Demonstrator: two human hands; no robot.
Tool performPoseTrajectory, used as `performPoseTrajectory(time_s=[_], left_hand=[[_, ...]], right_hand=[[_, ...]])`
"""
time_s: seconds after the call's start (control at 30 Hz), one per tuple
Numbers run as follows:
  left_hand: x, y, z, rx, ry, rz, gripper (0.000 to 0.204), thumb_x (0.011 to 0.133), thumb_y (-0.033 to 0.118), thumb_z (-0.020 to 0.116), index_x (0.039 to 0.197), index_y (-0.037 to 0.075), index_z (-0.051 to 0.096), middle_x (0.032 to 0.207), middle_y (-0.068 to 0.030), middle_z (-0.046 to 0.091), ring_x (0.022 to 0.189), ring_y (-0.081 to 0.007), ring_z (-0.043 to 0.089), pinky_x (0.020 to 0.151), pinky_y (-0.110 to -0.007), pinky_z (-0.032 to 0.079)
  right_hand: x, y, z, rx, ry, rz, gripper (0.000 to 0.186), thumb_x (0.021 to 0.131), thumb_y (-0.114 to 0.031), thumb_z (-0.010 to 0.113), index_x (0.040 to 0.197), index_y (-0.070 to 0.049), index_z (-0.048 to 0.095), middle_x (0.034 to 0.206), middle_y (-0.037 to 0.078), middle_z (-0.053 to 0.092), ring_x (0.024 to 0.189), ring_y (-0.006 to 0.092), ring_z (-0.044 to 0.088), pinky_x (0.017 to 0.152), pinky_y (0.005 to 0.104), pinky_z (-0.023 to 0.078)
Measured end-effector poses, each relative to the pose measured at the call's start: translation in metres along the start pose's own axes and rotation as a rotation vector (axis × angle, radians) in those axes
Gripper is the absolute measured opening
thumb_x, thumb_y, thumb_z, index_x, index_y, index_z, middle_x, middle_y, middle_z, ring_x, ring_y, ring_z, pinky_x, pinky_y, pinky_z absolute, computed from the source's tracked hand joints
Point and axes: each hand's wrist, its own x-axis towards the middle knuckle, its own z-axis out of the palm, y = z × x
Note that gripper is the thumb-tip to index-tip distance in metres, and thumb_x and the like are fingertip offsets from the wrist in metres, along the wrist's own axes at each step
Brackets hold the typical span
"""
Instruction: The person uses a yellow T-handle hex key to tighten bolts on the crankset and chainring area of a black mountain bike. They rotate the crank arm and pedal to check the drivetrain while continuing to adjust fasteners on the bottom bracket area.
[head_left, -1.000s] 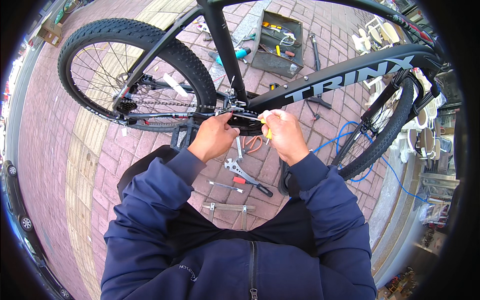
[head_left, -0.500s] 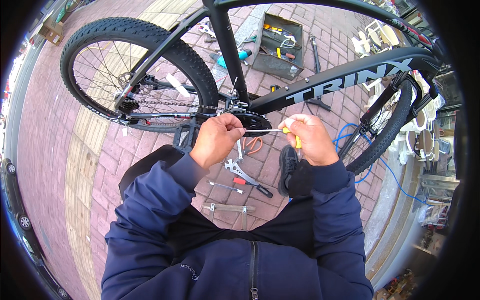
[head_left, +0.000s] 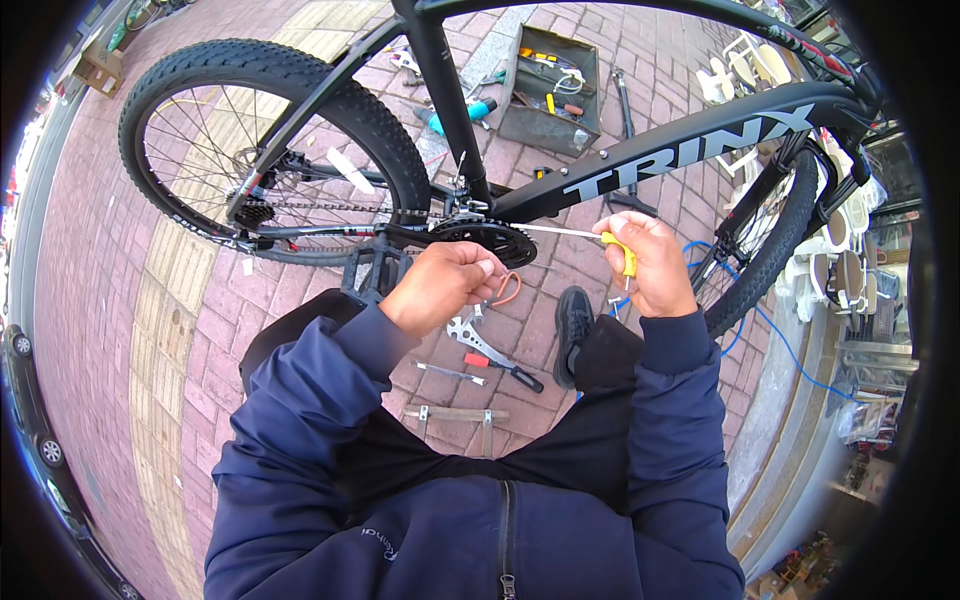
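Note:
My right hand (head_left: 653, 268) is closed round the yellow handle of a screwdriver (head_left: 622, 254). Its thin shaft points left, the tip close to the chainring (head_left: 487, 238) of a black bicycle (head_left: 540, 196). Just below the chainring, my left hand (head_left: 440, 287) is closed in a pinch, thumb against fingers. Whether something small sits in that pinch I cannot make out. An orange tool handle (head_left: 511, 288) shows beside its fingertips. On the paving under the hands lie a grey multi-wrench (head_left: 478, 343) and a tool with a black and red handle (head_left: 522, 377).
Behind the bicycle stands a metal toolbox (head_left: 545, 130), with a teal power tool (head_left: 455, 116) left of it. A blue hose (head_left: 790, 350) runs along the right. Sandals (head_left: 845, 275) hang by the shopfront. My black shoe (head_left: 573, 335) is near the right hand.
My hands have moved apart. The left hand came off the screwdriver's shaft and dropped slightly; the right hand shifted right with the screwdriver, whose tip now lies nearer the chainring.

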Motion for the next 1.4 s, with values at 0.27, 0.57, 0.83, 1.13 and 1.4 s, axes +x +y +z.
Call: performPoseTrajectory(time_s=[0.27,0.57,0.83,1.13,1.4], left_hand=[[0.0,0.011,-0.011,0.28,0.072,0.178,0.011,0.091,0.009,0.071,0.094,-0.001,0.072,0.079,-0.0004,0.065,0.071,-0.0071,0.055,0.063,-0.025,0.045],[0.0,0.036,-0.03,0.113,0.218,0.318,0.015,0.099,0.007,0.062,0.105,-0.003,0.072,0.088,-0.0027,0.068,0.079,-0.0074,0.059,0.074,-0.022,0.048],[-0.001,0.033,-0.025,0.285,0.24,0.323,0.019,0.096,0.013,0.066,0.104,-0.004,0.071,0.085,-0.0053,0.069,0.079,-0.0134,0.063,0.075,-0.027,0.05],[-0.018,-0.011,-0.04,1.505,0.342,0.031,0.081,0.083,0.042,0.08,0.132,-0.015,0.05,0.138,-0.0329,0.053,0.128,-0.0431,0.056,0.094,-0.048,0.057],[0.046,-0.122,-0.08,1.688,0.045,-0.168,0.094,0.087,0.05,0.07,0.142,-0.021,0.04,0.144,-0.0474,0.041,0.131,-0.0607,0.048,0.108,-0.052,0.047]], right_hand=[[0.005,0.003,-0.003,0.007,-0.022,0.01,0.029,0.106,-0.027,0.058,0.109,0.001,0.065,0.066,0.0,0.06,0.044,0.0036,0.045,0.042,0.0185,0.034],[0.007,0.006,0.004,-0.038,-0.041,0.018,0.028,0.104,-0.027,0.06,0.108,0.0,0.066,0.065,-0.001,0.058,0.045,0.0034,0.045,0.042,0.0188,0.033],[0.002,0.002,0.016,-0.118,-0.043,0.024,0.026,0.102,-0.025,0.06,0.104,-0.001,0.069,0.066,-0.001,0.057,0.052,0.0034,0.043,0.046,0.0205,0.03],[0.001,0.0,0.02,-0.142,0.01,0.006,0.025,0.102,-0.023,0.061,0.103,0.0,0.069,0.069,0.0,0.058,0.059,0.0049,0.047,0.053,0.0208,0.033],[0.005,0.006,0.026,-0.175,-0.045,0.01,0.025,0.102,-0.024,0.061,0.103,-0.001,0.069,0.068,0.0,0.058,0.054,0.0045,0.045,0.048,0.0212,0.032]])
